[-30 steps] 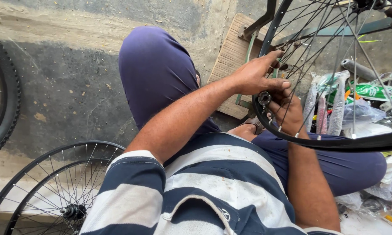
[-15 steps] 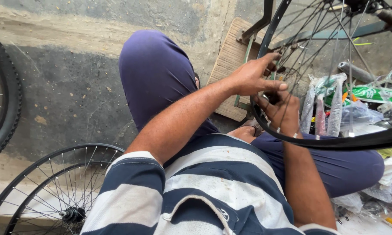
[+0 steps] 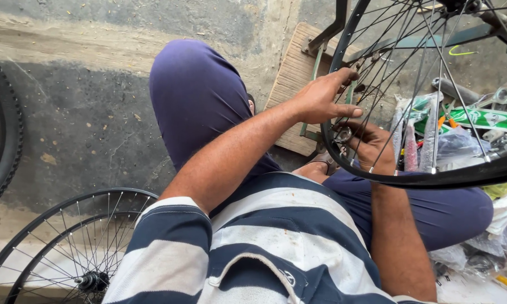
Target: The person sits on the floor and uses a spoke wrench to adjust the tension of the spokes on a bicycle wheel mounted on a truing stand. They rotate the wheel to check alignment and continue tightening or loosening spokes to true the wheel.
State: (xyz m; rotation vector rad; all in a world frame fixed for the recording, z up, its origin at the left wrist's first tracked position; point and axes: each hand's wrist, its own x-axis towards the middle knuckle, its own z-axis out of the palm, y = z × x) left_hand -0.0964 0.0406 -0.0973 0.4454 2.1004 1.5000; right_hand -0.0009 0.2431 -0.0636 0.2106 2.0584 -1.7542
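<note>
Head camera looks down at a seated person in a striped shirt (image 3: 276, 236) and dark blue trousers (image 3: 197, 101); the landmark is the black bicycle wheel (image 3: 433, 180) held in front of the knees. The left hand (image 3: 321, 98) lies on the near rim of this wheel, fingers half closed around rim and spokes; the right hand (image 3: 371, 143) is behind the spokes, closed on a small metal tool (image 3: 342, 134) at the rim. A wooden board (image 3: 293, 84) lies just beyond the wheel; a second spoked wheel (image 3: 67, 247) rests well apart, at the lower left.
</note>
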